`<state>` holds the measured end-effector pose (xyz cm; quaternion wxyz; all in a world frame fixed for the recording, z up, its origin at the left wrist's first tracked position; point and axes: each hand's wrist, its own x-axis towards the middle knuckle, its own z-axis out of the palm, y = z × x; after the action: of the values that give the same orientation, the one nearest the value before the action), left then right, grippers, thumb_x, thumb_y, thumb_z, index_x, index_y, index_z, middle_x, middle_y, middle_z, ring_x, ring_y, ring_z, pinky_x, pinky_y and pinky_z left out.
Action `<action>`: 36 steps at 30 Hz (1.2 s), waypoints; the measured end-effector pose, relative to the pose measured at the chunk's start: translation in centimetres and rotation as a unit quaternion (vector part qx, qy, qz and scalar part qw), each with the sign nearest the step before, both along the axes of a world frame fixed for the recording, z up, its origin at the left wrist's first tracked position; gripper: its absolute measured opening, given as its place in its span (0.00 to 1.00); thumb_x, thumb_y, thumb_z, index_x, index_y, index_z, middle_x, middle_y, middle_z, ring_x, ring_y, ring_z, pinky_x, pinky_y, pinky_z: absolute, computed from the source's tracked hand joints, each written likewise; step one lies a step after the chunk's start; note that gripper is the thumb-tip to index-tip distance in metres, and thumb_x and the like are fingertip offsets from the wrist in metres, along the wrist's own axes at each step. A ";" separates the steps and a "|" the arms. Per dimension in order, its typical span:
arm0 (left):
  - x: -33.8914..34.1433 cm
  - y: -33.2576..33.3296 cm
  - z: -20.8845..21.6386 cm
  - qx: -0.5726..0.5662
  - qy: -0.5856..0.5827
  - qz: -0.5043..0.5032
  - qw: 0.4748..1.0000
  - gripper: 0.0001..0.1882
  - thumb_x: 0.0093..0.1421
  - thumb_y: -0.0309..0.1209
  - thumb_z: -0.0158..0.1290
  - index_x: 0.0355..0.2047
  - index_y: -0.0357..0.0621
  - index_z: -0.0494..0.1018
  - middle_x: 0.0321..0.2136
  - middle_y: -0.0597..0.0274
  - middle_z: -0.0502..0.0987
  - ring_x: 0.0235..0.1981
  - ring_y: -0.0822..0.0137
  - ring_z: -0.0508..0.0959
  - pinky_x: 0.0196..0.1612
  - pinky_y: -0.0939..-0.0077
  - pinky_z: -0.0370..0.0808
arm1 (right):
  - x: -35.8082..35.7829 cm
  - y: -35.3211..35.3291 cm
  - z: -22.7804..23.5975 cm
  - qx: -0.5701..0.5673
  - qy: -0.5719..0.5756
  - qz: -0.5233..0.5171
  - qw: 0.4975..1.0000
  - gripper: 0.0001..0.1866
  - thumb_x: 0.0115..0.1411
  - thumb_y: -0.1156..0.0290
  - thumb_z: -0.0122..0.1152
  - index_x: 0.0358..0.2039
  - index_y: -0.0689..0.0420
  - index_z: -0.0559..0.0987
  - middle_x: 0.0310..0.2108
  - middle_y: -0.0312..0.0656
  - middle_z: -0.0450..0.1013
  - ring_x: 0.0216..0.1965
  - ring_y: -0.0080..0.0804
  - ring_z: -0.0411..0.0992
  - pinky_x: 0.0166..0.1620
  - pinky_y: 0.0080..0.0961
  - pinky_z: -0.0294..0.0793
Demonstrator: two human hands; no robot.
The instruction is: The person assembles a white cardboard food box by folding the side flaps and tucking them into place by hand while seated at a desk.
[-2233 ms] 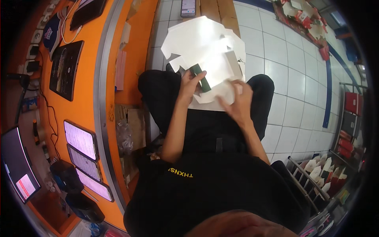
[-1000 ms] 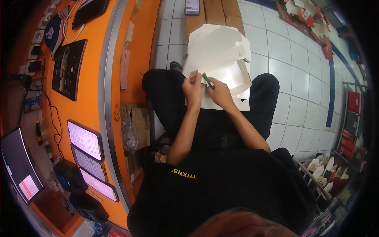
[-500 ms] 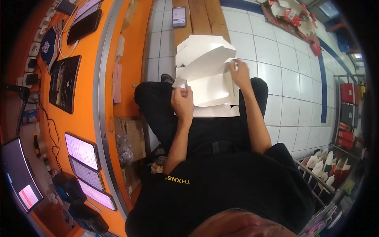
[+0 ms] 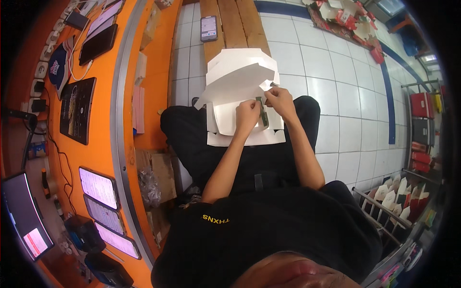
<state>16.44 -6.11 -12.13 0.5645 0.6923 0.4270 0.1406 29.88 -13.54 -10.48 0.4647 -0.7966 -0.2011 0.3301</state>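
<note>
A partly folded white cardboard box [image 4: 230, 118] sits between my knees on flat white cardboard, over the near part of a wooden bench. Its lid panel [image 4: 235, 84] leans up at a slant. My left hand [image 4: 248, 116] reaches inside, fingers closed at the right wall. My right hand [image 4: 281, 102] pinches a flap at that wall's far corner. Between both hands a narrow dark green strip [image 4: 263, 114] shows along the wall; I cannot tell whether it is print or a separate piece. My fingertips partly hide the folds.
A phone [image 4: 208, 29] lies on the wooden bench [image 4: 230, 24] ahead. To the left, an orange desk [image 4: 103, 115] holds several phones, a tablet [image 4: 77, 110], a cap and cables. Torn cardboard [image 4: 345, 21] piles up at far right. A metal rack [image 4: 408, 129] and upright cartons [image 4: 394, 194] stand right.
My left hand has left the box's left corner and moved right, into the box at its right wall. The lid has shifted left, and the green strip now shows. My right hand stays by the right wall.
</note>
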 end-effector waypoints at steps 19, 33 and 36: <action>-11.0 3.8 10.8 -0.138 -0.140 -0.131 0.972 0.19 0.74 0.34 0.50 0.54 0.29 0.76 0.50 0.54 0.81 0.41 0.65 0.83 0.46 0.72 0.80 | -3.4 -1.5 -3.8 0.017 0.185 0.254 0.949 0.30 0.73 0.54 0.43 0.72 0.51 0.62 0.50 0.45 0.72 0.46 0.30 0.70 0.44 0.30 0.73; -13.9 8.4 10.5 -0.007 -0.106 0.088 0.990 0.28 0.71 0.42 0.52 0.58 0.26 0.71 0.49 0.41 0.81 0.49 0.53 0.82 0.52 0.63 0.79 | 32.1 3.4 6.6 -0.367 -0.385 0.214 0.819 0.56 0.58 0.25 0.53 0.71 0.60 0.62 0.67 0.59 0.65 0.70 0.55 0.61 0.69 0.55 0.61; -11.9 6.3 4.6 0.199 0.245 0.083 0.945 0.35 0.69 0.45 0.54 0.63 0.26 0.65 0.56 0.36 0.76 0.57 0.44 0.76 0.60 0.56 0.73 | 14.4 -1.9 -2.3 -0.295 -0.244 0.162 0.909 0.58 0.58 0.28 0.58 0.71 0.66 0.59 0.62 0.69 0.68 0.66 0.67 0.64 0.69 0.54 0.61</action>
<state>4.58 0.24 -7.57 0.2797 0.7657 0.5714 0.0948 44.31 -15.41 -12.74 0.0849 -0.9098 -0.3275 0.2405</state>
